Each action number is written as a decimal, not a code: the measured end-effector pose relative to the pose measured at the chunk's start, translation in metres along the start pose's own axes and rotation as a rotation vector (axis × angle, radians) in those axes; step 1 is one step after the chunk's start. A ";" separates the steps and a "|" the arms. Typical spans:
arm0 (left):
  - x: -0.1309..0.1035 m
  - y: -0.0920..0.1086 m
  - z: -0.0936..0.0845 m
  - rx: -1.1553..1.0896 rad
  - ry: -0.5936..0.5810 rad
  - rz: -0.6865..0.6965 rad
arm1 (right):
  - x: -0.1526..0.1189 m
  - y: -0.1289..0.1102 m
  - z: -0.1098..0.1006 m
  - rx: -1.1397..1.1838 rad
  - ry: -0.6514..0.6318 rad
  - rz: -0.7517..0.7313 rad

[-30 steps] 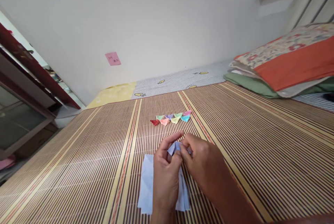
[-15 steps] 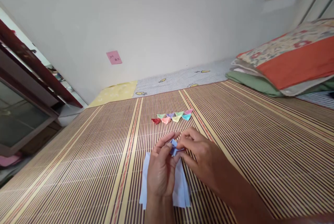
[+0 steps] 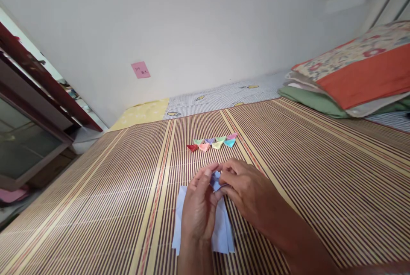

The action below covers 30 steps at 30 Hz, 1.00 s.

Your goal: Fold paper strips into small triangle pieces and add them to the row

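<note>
A small folded piece of blue paper [image 3: 215, 181] is held between both hands, partly covered by the fingers. My left hand [image 3: 200, 204] grips it from the left, thumb on top. From the right, my right hand [image 3: 245, 185] pinches its other edge with thumb and forefinger. Beneath my left hand and wrist lie light blue paper sheets [image 3: 221, 232], their middle hidden. Beyond the hands, small folded paper pieces stand in two rows, among them a red piece [image 3: 192, 148], a yellow piece [image 3: 218, 144] and a turquoise piece [image 3: 229, 143].
A striped bamboo mat [image 3: 121, 189] covers the surface. Folded bedding [image 3: 358, 78] with an orange band is stacked at the right. A pink note [image 3: 140, 70] is stuck to the white wall [image 3: 205, 23] behind. A glass-fronted cabinet [image 3: 25, 138] stands at the left.
My left thumb has shifted up along the blue paper's edge. My right fingers have closed in over the paper, which sits at a slightly different angle. The coloured pieces stay put.
</note>
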<state>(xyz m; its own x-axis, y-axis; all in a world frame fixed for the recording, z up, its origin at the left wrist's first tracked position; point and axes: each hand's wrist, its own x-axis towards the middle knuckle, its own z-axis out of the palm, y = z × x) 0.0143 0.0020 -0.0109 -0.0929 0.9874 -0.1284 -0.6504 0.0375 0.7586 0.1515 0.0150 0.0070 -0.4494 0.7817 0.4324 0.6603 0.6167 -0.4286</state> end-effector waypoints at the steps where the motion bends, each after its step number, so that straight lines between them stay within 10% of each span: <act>1: 0.000 0.000 0.000 0.002 0.000 0.003 | 0.000 0.000 0.000 -0.002 0.009 0.007; 15: 0.002 -0.007 -0.004 -0.043 -0.067 -0.025 | 0.001 0.001 -0.008 0.204 0.281 -0.028; 30: -0.001 0.001 -0.001 0.151 -0.200 -0.055 | -0.006 0.006 -0.013 0.237 0.006 -0.011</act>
<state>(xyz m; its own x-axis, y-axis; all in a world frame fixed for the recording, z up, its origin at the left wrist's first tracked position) 0.0130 0.0009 -0.0112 0.1001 0.9935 -0.0544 -0.5291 0.0995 0.8427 0.1660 0.0123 0.0119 -0.4518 0.7745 0.4428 0.4952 0.6306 -0.5976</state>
